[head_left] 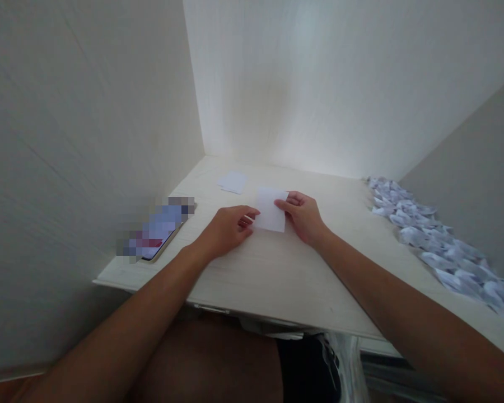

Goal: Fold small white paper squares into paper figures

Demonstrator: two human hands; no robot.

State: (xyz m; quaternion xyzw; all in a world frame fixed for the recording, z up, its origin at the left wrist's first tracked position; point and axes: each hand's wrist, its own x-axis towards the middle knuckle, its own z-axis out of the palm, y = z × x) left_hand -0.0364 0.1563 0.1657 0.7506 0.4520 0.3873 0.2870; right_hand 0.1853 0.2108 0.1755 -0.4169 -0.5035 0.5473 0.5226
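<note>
A square sheet of white paper is held a little above the table. My right hand pinches its right edge, thumb on top and the other fingers behind. At the paper's left edge is my left hand, its fingers loosely bent and its thumb apart from them. The left index fingertip is at the paper's edge; whether it touches cannot be made out. Beyond the left hand, a few more white paper sheets lie flat and overlapping on the table.
The pale table sits between white walls. On the left lies a phone, its screen partly blurred out. A long row of folded white paper pieces runs along the right side. My legs are below the front edge.
</note>
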